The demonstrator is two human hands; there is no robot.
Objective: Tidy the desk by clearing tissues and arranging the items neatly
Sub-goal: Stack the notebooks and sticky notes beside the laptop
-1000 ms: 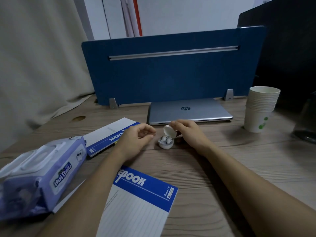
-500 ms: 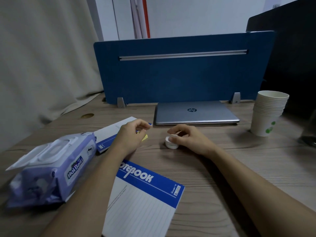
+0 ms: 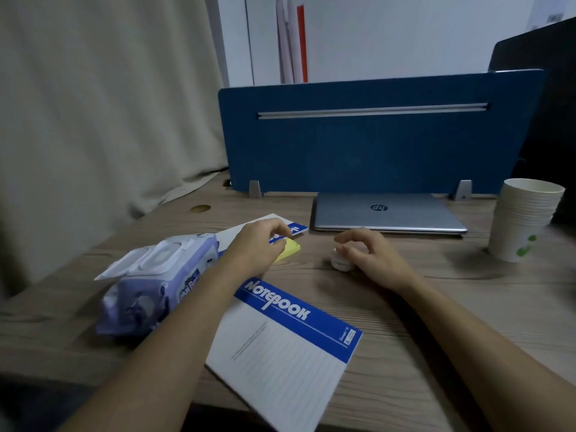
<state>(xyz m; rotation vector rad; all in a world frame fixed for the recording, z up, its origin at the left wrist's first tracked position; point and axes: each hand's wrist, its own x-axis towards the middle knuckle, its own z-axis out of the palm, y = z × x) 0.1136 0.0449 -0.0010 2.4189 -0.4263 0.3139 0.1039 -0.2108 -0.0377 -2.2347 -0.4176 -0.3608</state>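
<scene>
So from the head cam: the right hand (image 3: pixel 371 257) sits over a small round white earbud case (image 3: pixel 340 262) on the wooden surface (image 3: pixel 452 307). Fingers are curled loosely above the case and the fingertips seem to touch its top, but I honestly can't tell if it's actually gripping it or just hovering. The case looks closed.

The left hand (image 3: pixel 258 247) is off to the left of that, fingers curled, pinching the blue edge of a white-and-blue notebook (image 3: pixel 249 227) that lies partly under it. Tucked right under the left hand's fingers is a yellow sticky note pad (image 3: pixel 291 249), touching the notebook's corner.

Further left of the left hand there's a purple wet wipes pack (image 3: pixel 156 285) with its white flip lid open, lying on its side against that notebook. Below both hands, between the forearms, is a second white notebook with a blue header (image 3: pixel 286 344) reading "NOTEBOOK", lying at an angle, with its near corner over the surface's front edge.

Beyond the right hand there's a closed silver laptop (image 3: pixel 386 213) pushed up to a dark blue desk divider panel (image 3: pixel 374 145). Well off to the right of the right hand stands a stack of white paper cups (image 3: pixel 523 219) with green dots.
</scene>
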